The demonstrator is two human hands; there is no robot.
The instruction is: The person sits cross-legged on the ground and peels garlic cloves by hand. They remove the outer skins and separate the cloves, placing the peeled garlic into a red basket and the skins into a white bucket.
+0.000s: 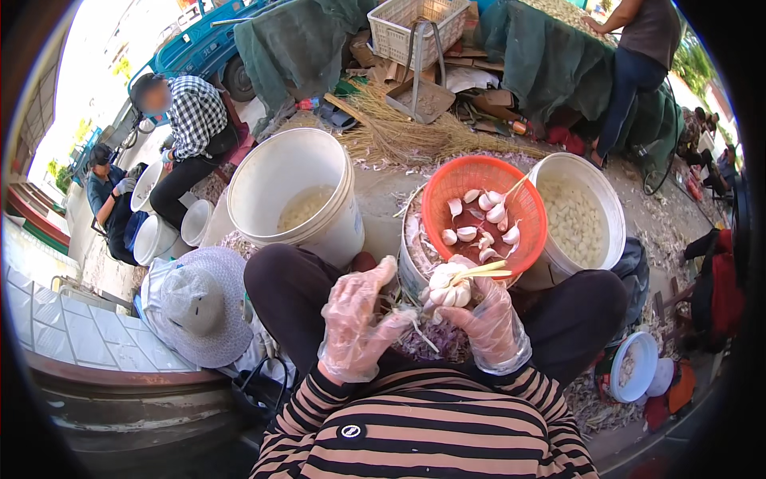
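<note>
A garlic bulb (450,284) with a pale stem sits in my right hand (488,314), which wears a clear plastic glove. Beside it my left hand (362,317), gloved the same way, has its fingers apart and holds nothing that I can see. Beyond the bulb, an orange-red plastic colander (534,206) rests over a bucket (410,269) with papery skins in it. Unpeeled garlic cloves (468,233) lie scattered in the colander. Shredded garlic skins (437,338) are heaped between my knees.
A tall white bucket (257,185) stands left; another white bucket (613,239) at right holds peeled cloves (571,224) in liquid. A sun hat (200,305) lies by my left knee. Straw brooms (407,138) and a metal dustpan (422,99) lie ahead. Other people sit at left; one stands at upper right.
</note>
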